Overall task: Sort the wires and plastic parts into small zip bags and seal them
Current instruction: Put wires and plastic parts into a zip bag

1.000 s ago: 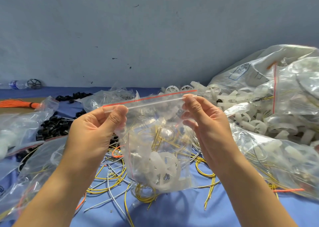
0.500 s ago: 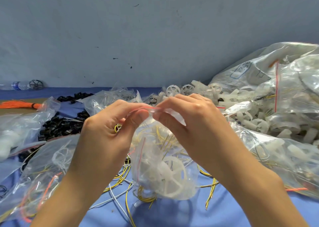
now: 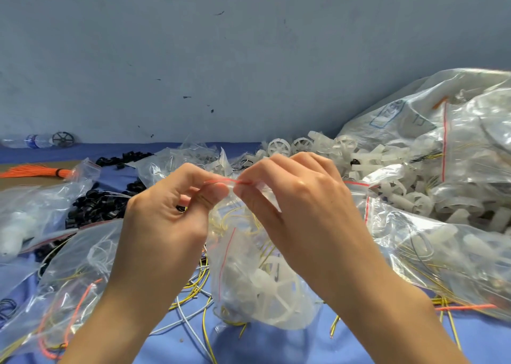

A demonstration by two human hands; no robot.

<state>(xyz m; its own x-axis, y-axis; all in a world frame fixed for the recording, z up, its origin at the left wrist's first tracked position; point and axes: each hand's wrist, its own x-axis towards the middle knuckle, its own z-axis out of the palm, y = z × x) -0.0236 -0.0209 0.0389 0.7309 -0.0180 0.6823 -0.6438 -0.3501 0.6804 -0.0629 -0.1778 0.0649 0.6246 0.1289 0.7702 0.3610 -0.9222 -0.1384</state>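
Sealing: your left hand (image 3: 166, 219) and right hand (image 3: 298, 206) are pinching one filled zip bag (image 3: 249, 280) closed mid-frame; loose wires (image 3: 188, 308) are waiting below.

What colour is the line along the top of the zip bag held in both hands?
Red line on the zip bag, best seen in the head view.

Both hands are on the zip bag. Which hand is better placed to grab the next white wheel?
Right, probably. The right hand sits beside the white wheel pile; the left hand is nearer the black parts and can hold the bag.
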